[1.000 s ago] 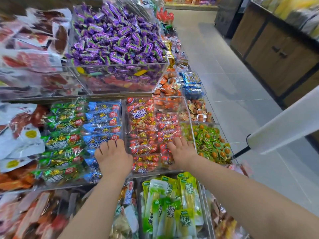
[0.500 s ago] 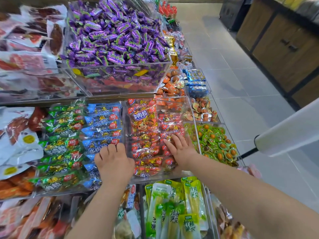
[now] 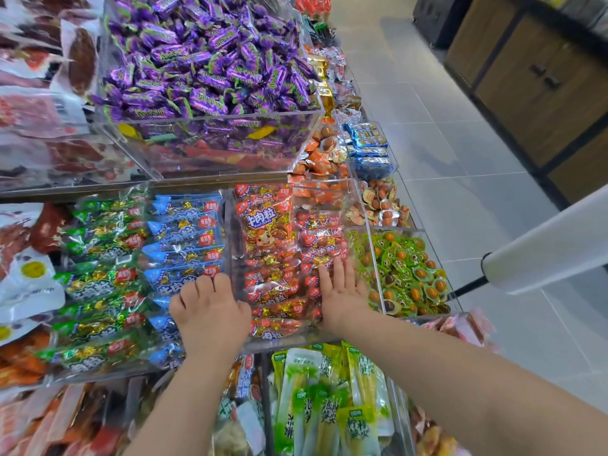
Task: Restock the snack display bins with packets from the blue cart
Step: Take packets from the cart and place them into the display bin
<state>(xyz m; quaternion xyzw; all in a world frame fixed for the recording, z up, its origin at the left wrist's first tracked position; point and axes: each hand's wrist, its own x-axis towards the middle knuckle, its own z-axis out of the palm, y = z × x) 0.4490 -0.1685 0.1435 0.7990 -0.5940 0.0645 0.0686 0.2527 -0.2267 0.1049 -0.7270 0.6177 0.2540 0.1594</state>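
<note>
- While the left hand [image 3: 210, 311] curls its fingers over the left wall of the clear acrylic bin [image 3: 286, 340], apparently gripping it, and the right hand [image 3: 342, 291] lies flat with straight fingers on the red-and-orange foil snack packets [image 3: 269, 238] inside, neither hand carries fresh stock; the blue cart is out of view.
- If the two hands push unevenly, the bin may skew on its shelf and knock the neighbouring bin of green-wrapped egg snacks [image 3: 404, 268], which sits just beside the right hand.
- Pressing hard with the flat right hand may crush or burst packets, since the pile looks close to the rim.
- Slick foil slides easily, so a shove could send the top packets over the front wall onto the tall green-and-white pouches [image 3: 302, 383] below, or onto the grey tiled floor [image 3: 427, 143].
- Because the left fingers touch the row of blue foil packets [image 3: 184, 238], dragging that hand may pull them out of line or mix the two kinds.
- Near the right arm juts a white plastic roll [image 3: 543, 251], which a careless swing could bump.
</note>
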